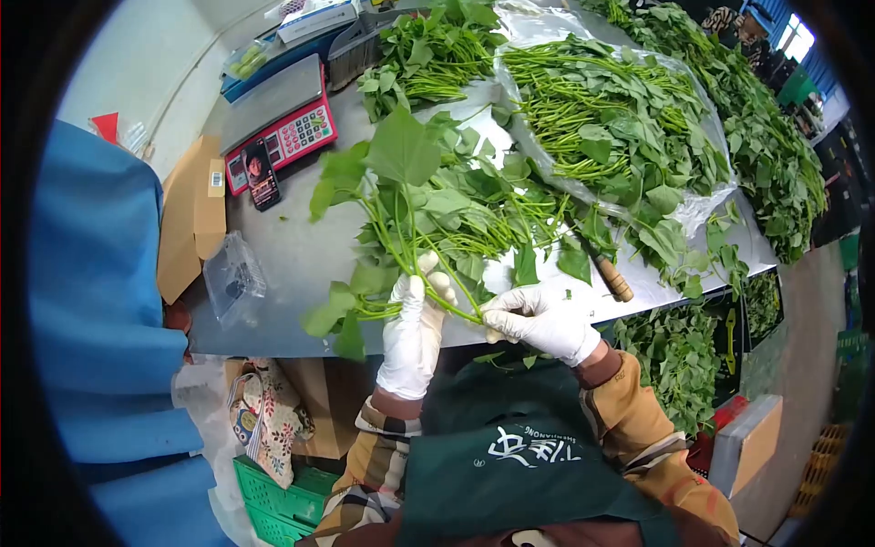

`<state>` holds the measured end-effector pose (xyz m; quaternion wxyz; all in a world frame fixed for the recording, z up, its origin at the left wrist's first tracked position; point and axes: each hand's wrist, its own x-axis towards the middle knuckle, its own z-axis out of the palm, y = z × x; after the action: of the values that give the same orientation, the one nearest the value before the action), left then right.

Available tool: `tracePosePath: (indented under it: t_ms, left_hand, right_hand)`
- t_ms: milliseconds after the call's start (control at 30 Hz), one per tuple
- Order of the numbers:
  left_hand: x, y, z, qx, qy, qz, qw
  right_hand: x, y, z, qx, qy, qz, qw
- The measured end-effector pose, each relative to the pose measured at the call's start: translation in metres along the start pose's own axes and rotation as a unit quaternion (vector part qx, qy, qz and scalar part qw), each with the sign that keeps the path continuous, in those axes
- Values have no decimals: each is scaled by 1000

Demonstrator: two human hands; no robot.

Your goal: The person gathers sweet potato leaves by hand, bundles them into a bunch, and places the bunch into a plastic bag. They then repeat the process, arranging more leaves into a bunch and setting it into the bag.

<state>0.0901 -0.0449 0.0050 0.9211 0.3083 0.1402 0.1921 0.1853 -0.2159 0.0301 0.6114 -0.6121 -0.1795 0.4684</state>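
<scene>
My left hand (415, 333), in a white glove, is closed around a small bunch of leafy green stems (392, 239), whose broad leaves fan out above and to the left. My right hand (545, 321), gloved too, pinches the lower ends of the stems between thumb and fingers, close to the table's front edge. Just behind both hands lies a loose heap of the same greens (465, 214). A knife with a wooden handle (613, 279) rests to the right of my right hand, its blade partly covered by leaves.
On the metal table (301, 314) stand a red scale (296, 137) with a phone (261, 175) against it, and a clear plastic container (234, 278). A plastic-lined pile of greens (611, 118) fills the back right. Below are a green crate (283, 501) and more greens (670, 365). Another person (743, 32) is far right.
</scene>
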Motion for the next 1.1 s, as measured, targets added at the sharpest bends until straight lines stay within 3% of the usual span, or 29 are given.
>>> tracePosePath:
  t_ms: [167,267,433,533,800,1000,1100]
  left_hand:
    - [-2,-5,1,48,-4,9,999]
    - [-4,-9,7,104,5,-1,995]
    - [-12,0,11,70,11,-77,994]
    - [-7,-8,-7,76,-23,-32,996]
    - [-9,-9,-1,-21,-7,-57,998]
    - [-18,-30,-4,-145,28,-94,985]
    - [-24,-33,-4,-198,-8,-107,974]
  right_hand:
    - [11,7,8,-33,-17,2,999]
    - [19,14,12,55,-11,14,998]
    - [14,14,11,43,-70,77,994]
    - [14,21,18,5,11,-15,1000]
    - [11,20,19,104,131,-56,984]
    - [9,20,24,146,167,-88,971]
    - [10,26,25,177,168,-97,965]
